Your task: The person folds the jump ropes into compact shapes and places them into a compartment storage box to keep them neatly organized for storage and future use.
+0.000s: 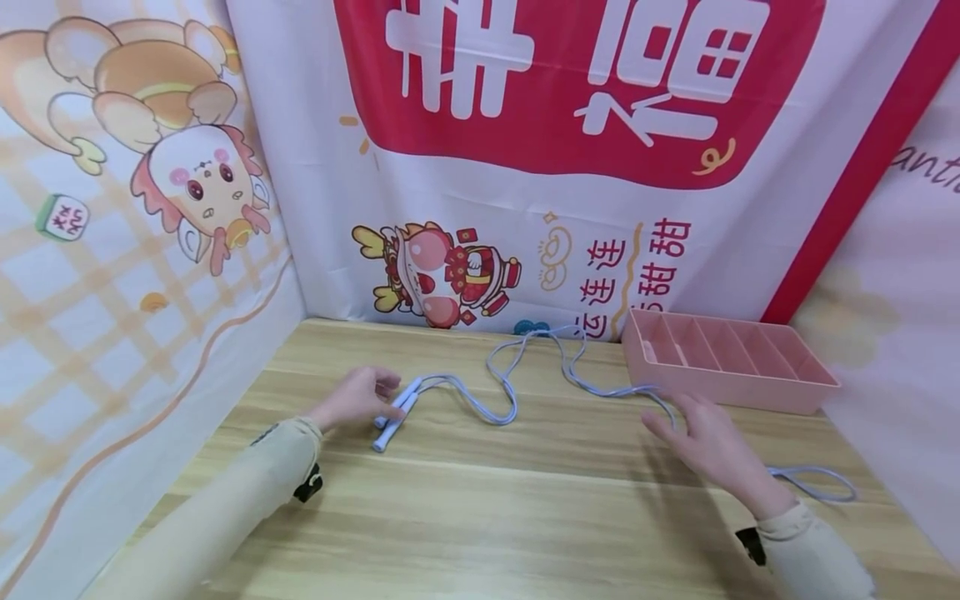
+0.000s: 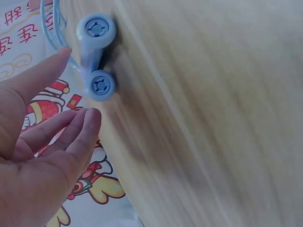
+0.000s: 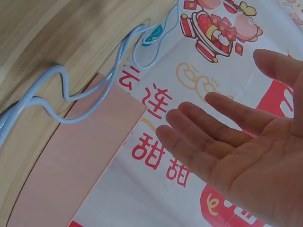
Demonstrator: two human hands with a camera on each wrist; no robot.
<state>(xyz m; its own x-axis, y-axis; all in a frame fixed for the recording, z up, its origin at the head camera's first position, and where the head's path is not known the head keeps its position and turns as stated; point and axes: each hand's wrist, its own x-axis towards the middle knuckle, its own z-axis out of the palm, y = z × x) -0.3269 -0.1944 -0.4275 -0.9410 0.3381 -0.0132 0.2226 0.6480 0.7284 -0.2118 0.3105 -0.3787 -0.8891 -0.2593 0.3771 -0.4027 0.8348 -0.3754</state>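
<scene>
A light blue jump rope (image 1: 504, 392) lies in loose curves across the wooden table. Its two handles (image 1: 396, 423) rest side by side at the left, and their round ends face the camera in the left wrist view. Beside these handles is my left hand (image 1: 358, 397), thumb and fingers spread apart with nothing gripped between them. My right hand (image 1: 708, 437) hovers over the right part of the rope with its fingers loosely extended, covering a stretch of the cord. In the right wrist view its palm (image 3: 265, 161) is bare.
A pink divided box (image 1: 731, 387) stands at the back right, just behind my right hand. Printed cloth walls (image 1: 315, 208) enclose the wooden tabletop (image 1: 480, 517) at the back and on both sides. A loop of rope lies near the right edge.
</scene>
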